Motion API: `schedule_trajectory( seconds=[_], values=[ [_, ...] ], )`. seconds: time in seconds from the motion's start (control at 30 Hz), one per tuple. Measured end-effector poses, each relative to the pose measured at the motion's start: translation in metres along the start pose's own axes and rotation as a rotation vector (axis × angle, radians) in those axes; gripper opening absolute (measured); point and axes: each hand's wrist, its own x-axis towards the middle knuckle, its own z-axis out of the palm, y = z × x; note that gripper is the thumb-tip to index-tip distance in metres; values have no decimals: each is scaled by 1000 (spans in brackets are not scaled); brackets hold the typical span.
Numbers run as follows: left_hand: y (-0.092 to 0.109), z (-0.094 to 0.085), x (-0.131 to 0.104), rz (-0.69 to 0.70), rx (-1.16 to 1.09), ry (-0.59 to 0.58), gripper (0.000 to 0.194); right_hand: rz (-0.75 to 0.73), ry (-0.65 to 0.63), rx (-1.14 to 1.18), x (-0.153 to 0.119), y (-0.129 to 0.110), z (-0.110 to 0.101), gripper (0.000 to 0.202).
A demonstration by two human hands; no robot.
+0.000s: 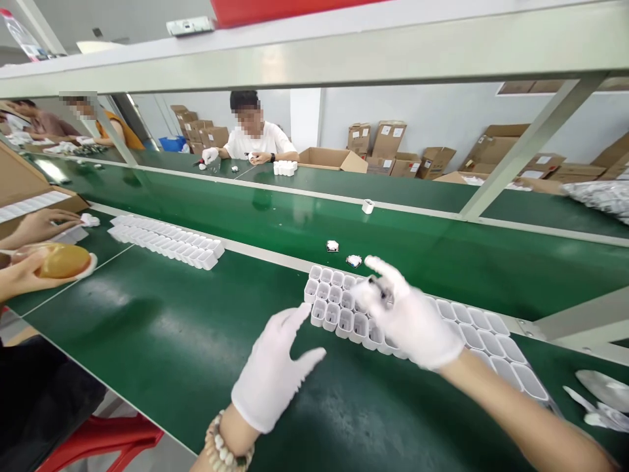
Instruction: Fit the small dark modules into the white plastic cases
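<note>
Three rows of white open-topped plastic cups [345, 321] stand side by side along the back of the green bench. My left hand [275, 367], in a white glove, has its thumb and fingers spread, with the fingertips by the left end of the rows; it holds nothing. Over the middle of the rows is my gloved right hand [413, 321], somewhat blurred. Between its fingers is a small dark and grey part [382, 290], its kind not clear. Some cups under this hand are hidden. Small dark specks show inside several left-hand cups.
Two small white-and-dark pieces [354, 261] lie on the green belt, and a single white cup [367, 206] stands farther back. Another block of cups [167, 241] is at left, near a co-worker's hands [44, 262]. A slanted metal post [531, 151] rises at right.
</note>
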Motion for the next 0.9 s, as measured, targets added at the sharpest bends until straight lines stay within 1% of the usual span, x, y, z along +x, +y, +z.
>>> schedule_trajectory(
  seconds=[0.03, 0.07, 0.13, 0.17, 0.23, 0.3, 0.33, 0.4, 0.47, 0.5, 0.53, 0.6, 0.63, 0.7, 0.77, 0.8, 0.83, 0.9],
  values=[
    [-7, -3, 8, -47, 71, -40, 63, 80, -55, -107, 22, 14, -8, 55],
    [-13, -5, 17, -92, 132, -90, 58, 161, -61, -229, 43, 29, -15, 58],
    [-24, -3, 32, -147, 242, -206, 54, 227, -29, -315, 78, 58, -24, 60],
    [-28, -1, 39, -150, 286, -247, 54, 256, -30, -346, 91, 71, -26, 60],
    [-32, 6, 50, -126, 330, -302, 56, 285, -45, -383, 106, 91, -26, 60],
    [-33, 14, 58, -106, 311, -322, 54, 297, -49, -418, 112, 101, -20, 60],
    [-33, 18, 61, -106, 290, -320, 49, 295, -45, -433, 113, 103, -16, 62],
    [-34, 24, 65, -120, 254, -300, 32, 280, -47, -441, 115, 103, -5, 66],
    [-36, 27, 69, -130, 233, -275, 15, 270, -83, -407, 118, 100, 6, 62],
    [-37, 28, 69, -134, 227, -268, 14, 273, -108, -377, 119, 98, 11, 56],
    [-39, 27, 70, -138, 213, -258, 18, 283, -132, -343, 121, 97, 15, 47],
    [-41, 25, 68, -127, 125, -214, 23, 308, -157, -272, 123, 93, 17, 31],
    [-42, 24, 67, -108, 48, -170, 23, 317, -155, -236, 124, 91, 16, 27],
    [-42, 20, 62, -44, -137, -39, 19, 315, -135, -152, 122, 86, 9, 22],
    [-38, 17, 57, 39, -281, 73, 12, 276, -119, -47, 114, 79, -1, 27],
    [-35, 16, 54, 75, -323, 94, 6, 249, -121, 5, 106, 74, -7, 32],
    [-31, 15, 51, 102, -346, 95, 4, 210, -127, 75, 96, 68, -11, 37],
    [-21, 14, 45, 118, -346, 64, 24, 120, -153, 235, 66, 55, -18, 47]
  ],
)
